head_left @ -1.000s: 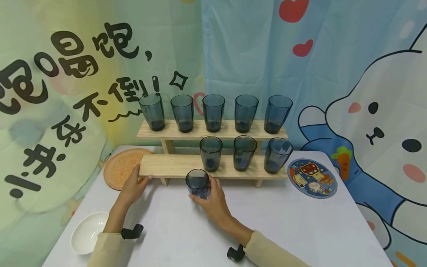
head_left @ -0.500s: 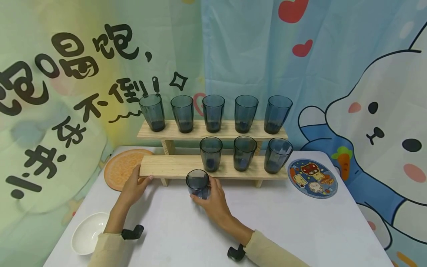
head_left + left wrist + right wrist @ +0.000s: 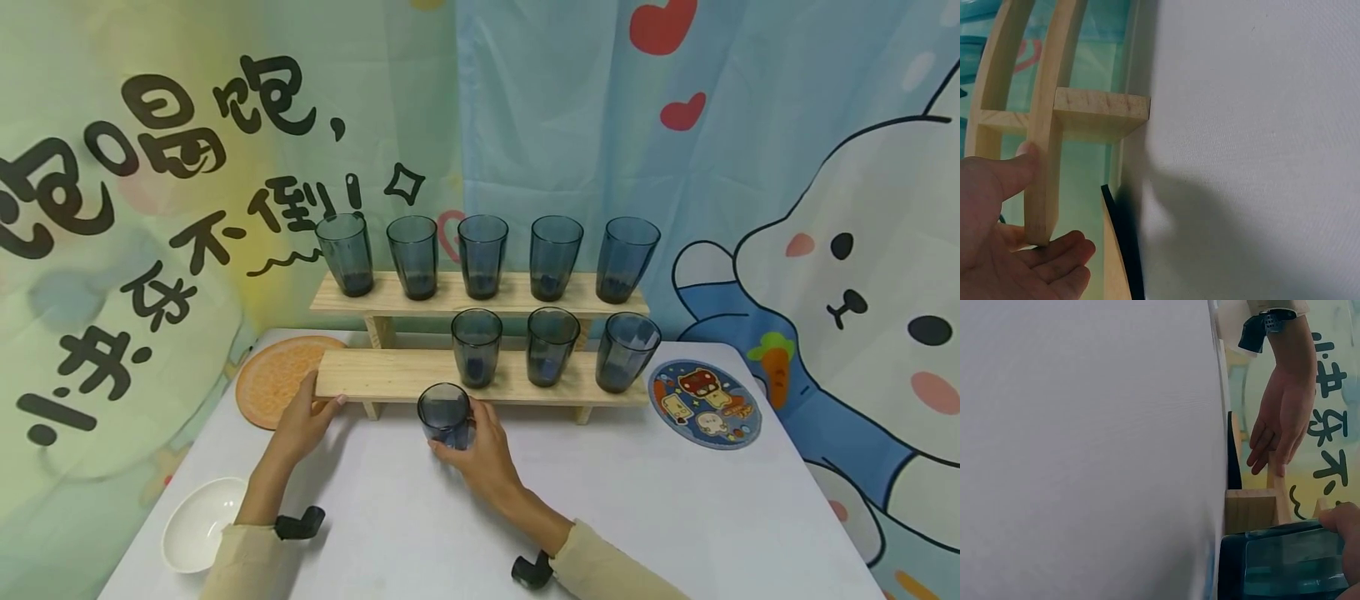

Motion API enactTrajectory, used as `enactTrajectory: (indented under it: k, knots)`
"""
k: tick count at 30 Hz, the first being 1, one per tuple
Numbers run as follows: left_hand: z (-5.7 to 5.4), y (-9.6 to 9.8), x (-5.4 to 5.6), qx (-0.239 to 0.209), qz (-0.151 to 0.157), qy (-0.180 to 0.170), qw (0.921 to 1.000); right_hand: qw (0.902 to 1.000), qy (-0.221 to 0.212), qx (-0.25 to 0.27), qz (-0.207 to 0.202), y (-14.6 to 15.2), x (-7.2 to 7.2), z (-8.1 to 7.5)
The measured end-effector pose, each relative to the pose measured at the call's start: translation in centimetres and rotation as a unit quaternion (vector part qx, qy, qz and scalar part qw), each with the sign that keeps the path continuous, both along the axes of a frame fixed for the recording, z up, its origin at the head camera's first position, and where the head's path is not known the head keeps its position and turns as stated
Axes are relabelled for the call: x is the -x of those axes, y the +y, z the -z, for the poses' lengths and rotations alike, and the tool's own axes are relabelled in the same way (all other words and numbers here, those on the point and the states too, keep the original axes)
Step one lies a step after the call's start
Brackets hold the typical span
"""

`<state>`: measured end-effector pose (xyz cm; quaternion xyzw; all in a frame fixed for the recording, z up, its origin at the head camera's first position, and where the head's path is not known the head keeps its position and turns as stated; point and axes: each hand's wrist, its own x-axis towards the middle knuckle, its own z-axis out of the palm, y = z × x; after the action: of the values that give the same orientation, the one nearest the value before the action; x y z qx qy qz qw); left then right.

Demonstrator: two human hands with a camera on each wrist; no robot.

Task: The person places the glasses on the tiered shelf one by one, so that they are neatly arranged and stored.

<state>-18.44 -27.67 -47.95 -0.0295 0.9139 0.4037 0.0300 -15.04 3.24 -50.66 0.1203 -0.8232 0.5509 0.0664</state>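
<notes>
My right hand point(image 3: 480, 450) grips a blue-grey drinking glass point(image 3: 444, 417) in front of the shelf, thumb on the near side and fingers round the right. Seen from the right wrist, the base of this glass point(image 3: 1285, 565) is right at the white tabletop. My left hand point(image 3: 303, 421) holds the left end of the lower board of a two-tier wooden shelf point(image 3: 382, 373). In the left wrist view the thumb point(image 3: 1019, 165) presses the board's front edge, and the fingers point(image 3: 1063, 262) reach round its end.
Several matching glasses point(image 3: 482, 254) stand along the upper board, and three more point(image 3: 551, 346) on the lower board's right part. A round orange mat point(image 3: 273, 379) lies left, a blue patterned mat point(image 3: 705, 404) right. At front left sits a white bowl point(image 3: 198, 529).
</notes>
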Motion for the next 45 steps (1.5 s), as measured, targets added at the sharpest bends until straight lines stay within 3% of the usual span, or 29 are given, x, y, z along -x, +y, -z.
enactTrajectory:
  k: [10,23,34,45]
  knots:
    - [-0.1,0.1,-0.1,-0.013,0.004,0.011,0.9999,0.9993,0.012,0.016,-0.032,-0.7,-0.3,-3.1]
    - [0.1,0.1,-0.1,-0.013,0.000,0.013,0.9998,0.9988,0.005,0.025,-0.041,-3.0,1.7,-6.8]
    - [0.1,0.0,0.0,-0.010,0.002,0.012,0.9999,0.9993,0.024,0.017,-0.021,-5.3,4.9,-7.5]
    - [0.0,-0.1,0.1,-0.009,0.005,0.016,0.9998,0.9997,0.020,0.010,0.001,-6.9,6.2,-7.4]
